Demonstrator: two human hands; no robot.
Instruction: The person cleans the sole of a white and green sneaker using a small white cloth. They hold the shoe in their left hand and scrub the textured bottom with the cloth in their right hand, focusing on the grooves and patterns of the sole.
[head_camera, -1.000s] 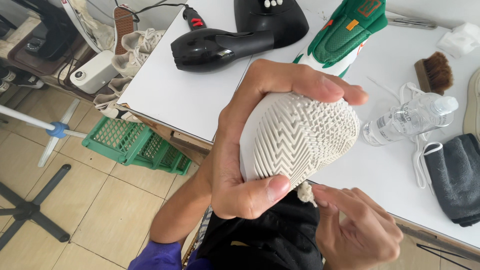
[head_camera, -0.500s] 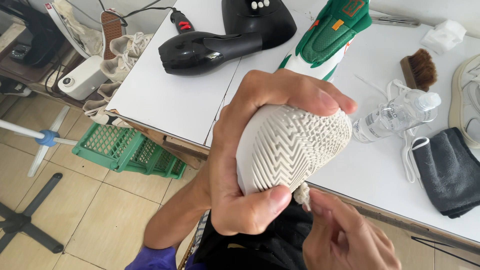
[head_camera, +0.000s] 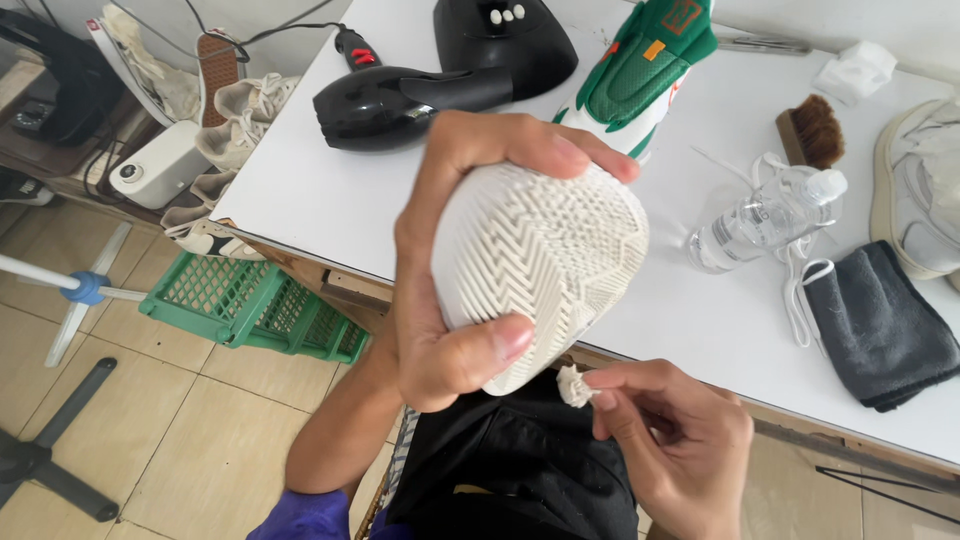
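Observation:
My left hand (head_camera: 450, 290) grips a white shoe (head_camera: 545, 260) held sole-up above my lap, fingers over its top edge and thumb on the near edge. The ridged white sole faces the camera. My right hand (head_camera: 675, 450) sits just below the shoe and pinches a small crumpled whitish wad (head_camera: 575, 385) between thumb and fingertips, touching the sole's near edge.
A white table (head_camera: 330, 200) carries a black hair dryer (head_camera: 400, 100), a green and white shoe (head_camera: 640, 75), a brown brush (head_camera: 808, 130), a clear plastic bottle (head_camera: 760, 220), a dark grey cloth (head_camera: 880, 325) and another white shoe (head_camera: 920, 190). A green crate (head_camera: 250, 305) stands on the tiled floor.
The view has shifted closer. My right hand has moved up toward the sole's edge with the wad. The left hand keeps its grip on the shoe.

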